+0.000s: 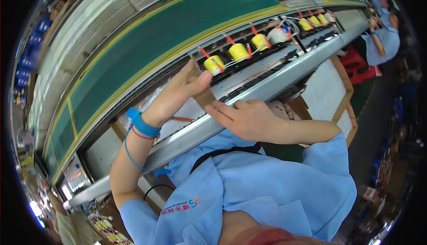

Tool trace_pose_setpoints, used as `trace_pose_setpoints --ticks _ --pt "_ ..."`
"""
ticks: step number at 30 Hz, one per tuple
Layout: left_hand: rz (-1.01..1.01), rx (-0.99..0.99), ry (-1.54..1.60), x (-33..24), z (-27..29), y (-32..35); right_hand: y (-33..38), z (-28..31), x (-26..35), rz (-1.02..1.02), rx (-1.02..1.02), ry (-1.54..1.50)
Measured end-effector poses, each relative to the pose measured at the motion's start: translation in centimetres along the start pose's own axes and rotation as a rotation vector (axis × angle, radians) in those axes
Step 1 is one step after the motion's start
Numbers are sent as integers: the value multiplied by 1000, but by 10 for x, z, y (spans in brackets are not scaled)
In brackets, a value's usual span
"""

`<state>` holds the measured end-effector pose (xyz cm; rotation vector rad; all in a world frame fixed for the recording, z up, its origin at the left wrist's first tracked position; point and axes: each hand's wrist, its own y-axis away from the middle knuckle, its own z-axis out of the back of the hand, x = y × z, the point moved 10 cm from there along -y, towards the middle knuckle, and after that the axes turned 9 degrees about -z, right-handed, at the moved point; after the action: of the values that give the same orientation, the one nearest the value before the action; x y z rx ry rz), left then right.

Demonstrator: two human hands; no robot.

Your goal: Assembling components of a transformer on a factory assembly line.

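Observation:
My left hand (178,94), with a blue wrist strap (142,122) and a blue cord, pinches a brown cardboard-like strip (203,97) between thumb and fingers. The strip stands just in front of a yellow wound coil (214,64) with red and white leads. My right hand (249,119) lies flat on the metal rail (284,78), fingers stretched out, with the fingertips touching the strip's lower end. Two more yellow coils (238,51) sit in a row to the right, followed by a white coil (278,35).
A green conveyor belt (169,36) runs behind the black fixture track holding the coils. Further yellow coils (307,24) lie far right. A co-worker in blue (383,40) sits at the right end, near a red stool (356,62). White panels (322,91) lie below the rail.

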<state>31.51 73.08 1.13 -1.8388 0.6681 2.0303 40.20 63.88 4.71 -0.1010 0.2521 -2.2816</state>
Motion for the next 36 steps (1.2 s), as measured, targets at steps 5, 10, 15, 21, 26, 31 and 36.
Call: trace_pose_setpoints --ticks 5,10,15,21,26,31,36 --pt "118 24 51 11 -15 -9 16 -2 -13 -76 17 32" --pt "67 46 104 1 -23 -20 18 1 -22 -93 47 100" --pt "37 93 124 -10 -46 -42 21 4 -45 -159 110 187" --pt "21 65 168 -7 -66 -68 38 1 -94 -310 202 286" --pt "-77 101 41 -37 -30 -52 65 8 -146 -513 217 345" --pt "-179 -94 -265 -87 80 0 69 -2 -192 -684 283 274" --pt "-353 -430 -654 -153 215 64 -32 23 -88 -211 129 -88"
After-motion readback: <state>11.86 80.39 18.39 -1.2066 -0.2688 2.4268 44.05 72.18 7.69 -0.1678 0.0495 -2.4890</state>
